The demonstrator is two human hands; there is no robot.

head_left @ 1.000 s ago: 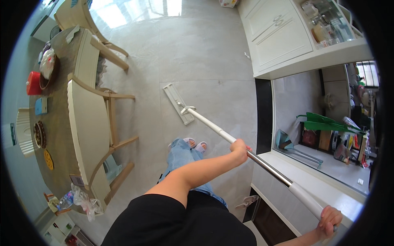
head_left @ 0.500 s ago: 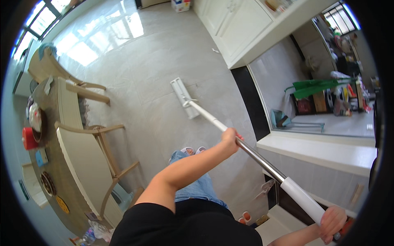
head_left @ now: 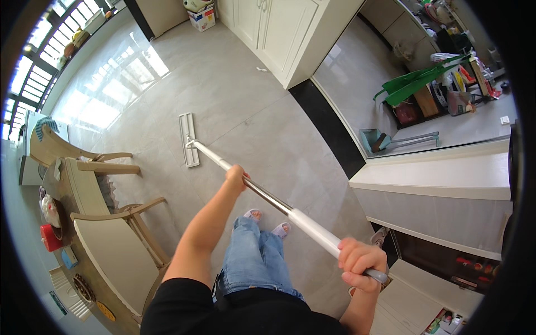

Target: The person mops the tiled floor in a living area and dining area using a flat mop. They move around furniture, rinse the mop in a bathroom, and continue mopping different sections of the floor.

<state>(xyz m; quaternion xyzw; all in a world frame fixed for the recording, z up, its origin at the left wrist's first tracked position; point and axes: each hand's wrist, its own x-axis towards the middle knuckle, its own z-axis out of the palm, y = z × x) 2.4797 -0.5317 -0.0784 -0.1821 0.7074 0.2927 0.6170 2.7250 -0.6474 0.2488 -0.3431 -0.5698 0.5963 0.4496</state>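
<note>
A flat mop (head_left: 318, 230) with a white and metal pole slants across the view. Its long pale rectangular head (head_left: 189, 140) lies on the grey tiled floor, ahead and to the left of my feet. My left hand (head_left: 237, 177) is wrapped around the pole partway down, near where white meets bare metal. Higher up, close to the grey end of the white grip, my right hand (head_left: 362, 262) is closed around it. The mop head's underside is hidden against the floor.
Wooden chairs (head_left: 117, 216) and a table (head_left: 89, 192) with bowls and boxes stand on the left. White cabinets (head_left: 279, 33) rise at the far side. A black threshold strip (head_left: 329, 131) borders a glass panel at right, showing a dustpan (head_left: 375, 140).
The mop head has moved left across the floor. Both hands have shifted left with the pole, and my right hand has come up and inward. The view has shifted too.
</note>
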